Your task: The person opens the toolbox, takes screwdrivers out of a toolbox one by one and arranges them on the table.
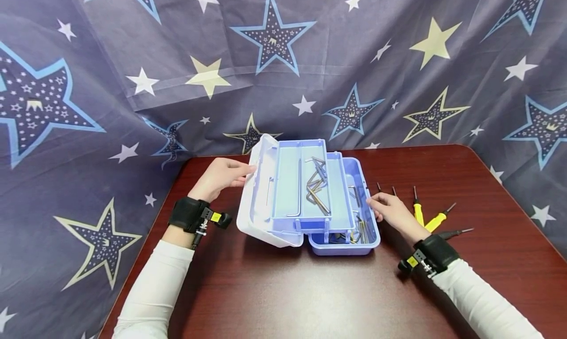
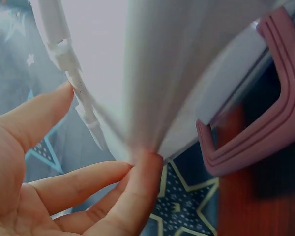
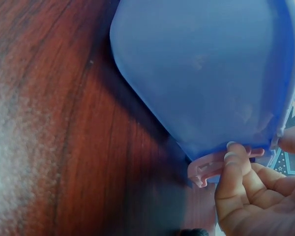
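Observation:
A blue toolbox stands on the table with its white lid swung out to the left and its stepped trays spread. My left hand grips the lid's far-left edge, thumb on the rim and fingertips against the outer face in the left wrist view. A pink handle hangs from the lid there. My right hand holds the box's right rim. In the right wrist view, its fingers lie on a pink latch while the thumb sits at the rim.
Bent hex keys lie in the top tray, with more small tools in the bottom. Right of the box, several screwdrivers lie fanned out, including a yellow-handled screwdriver. A star-patterned cloth hangs behind the table.

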`<action>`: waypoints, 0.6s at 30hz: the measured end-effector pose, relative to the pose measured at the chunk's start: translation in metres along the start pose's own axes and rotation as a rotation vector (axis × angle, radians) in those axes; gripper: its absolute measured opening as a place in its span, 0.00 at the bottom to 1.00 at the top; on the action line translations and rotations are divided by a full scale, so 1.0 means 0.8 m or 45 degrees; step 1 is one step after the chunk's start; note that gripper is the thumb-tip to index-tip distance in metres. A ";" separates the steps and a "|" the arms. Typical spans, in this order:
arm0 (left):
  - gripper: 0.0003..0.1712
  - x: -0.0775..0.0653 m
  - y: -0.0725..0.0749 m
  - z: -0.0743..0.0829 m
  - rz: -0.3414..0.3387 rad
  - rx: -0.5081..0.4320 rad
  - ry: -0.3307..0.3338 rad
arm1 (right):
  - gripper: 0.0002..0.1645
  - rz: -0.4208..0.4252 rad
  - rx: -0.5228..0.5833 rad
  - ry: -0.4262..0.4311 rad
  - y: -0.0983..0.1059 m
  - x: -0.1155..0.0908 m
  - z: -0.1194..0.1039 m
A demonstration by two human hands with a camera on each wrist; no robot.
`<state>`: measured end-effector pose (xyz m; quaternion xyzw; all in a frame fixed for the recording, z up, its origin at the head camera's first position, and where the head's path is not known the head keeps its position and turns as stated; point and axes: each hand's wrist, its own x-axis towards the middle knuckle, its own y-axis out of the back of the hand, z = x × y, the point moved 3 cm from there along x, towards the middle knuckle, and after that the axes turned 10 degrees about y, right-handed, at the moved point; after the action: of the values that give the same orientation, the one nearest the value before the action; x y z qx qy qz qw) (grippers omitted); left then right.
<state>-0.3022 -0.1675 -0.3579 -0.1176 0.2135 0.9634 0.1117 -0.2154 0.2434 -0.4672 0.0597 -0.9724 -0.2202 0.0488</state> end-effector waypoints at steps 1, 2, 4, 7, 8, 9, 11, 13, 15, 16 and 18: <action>0.27 -0.001 -0.001 0.003 0.005 -0.007 -0.026 | 0.24 0.000 0.000 -0.005 0.000 0.000 0.000; 0.26 -0.003 -0.003 0.006 0.006 -0.008 -0.053 | 0.24 0.000 -0.002 -0.009 0.000 0.000 0.000; 0.26 -0.005 -0.006 0.011 0.004 -0.020 -0.099 | 0.25 0.001 -0.003 -0.012 0.000 0.000 0.002; 0.25 -0.007 -0.011 0.018 0.007 -0.040 -0.138 | 0.25 0.007 0.012 -0.005 -0.001 -0.001 0.003; 0.25 -0.007 -0.012 0.020 0.014 -0.037 -0.146 | 0.25 0.009 0.018 -0.001 -0.001 -0.001 0.003; 0.25 -0.007 -0.014 0.022 0.021 -0.038 -0.149 | 0.25 0.011 0.024 0.001 -0.001 -0.001 0.002; 0.25 -0.007 -0.018 0.026 0.040 -0.044 -0.153 | 0.25 0.016 0.037 0.006 -0.002 -0.002 0.001; 0.25 -0.006 -0.022 0.031 0.054 -0.059 -0.155 | 0.25 0.022 0.044 0.011 -0.001 -0.002 0.000; 0.26 -0.005 -0.026 0.036 0.063 -0.084 -0.154 | 0.24 0.028 0.052 0.020 -0.001 -0.002 -0.001; 0.26 -0.005 -0.028 0.038 0.065 -0.097 -0.152 | 0.24 0.030 0.058 0.025 -0.001 -0.002 -0.001; 0.26 -0.003 -0.033 0.042 0.064 -0.123 -0.144 | 0.24 0.030 0.066 0.030 -0.001 -0.002 0.000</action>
<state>-0.2986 -0.1299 -0.3378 -0.0627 0.1629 0.9802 0.0935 -0.2135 0.2426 -0.4679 0.0522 -0.9777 -0.1937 0.0613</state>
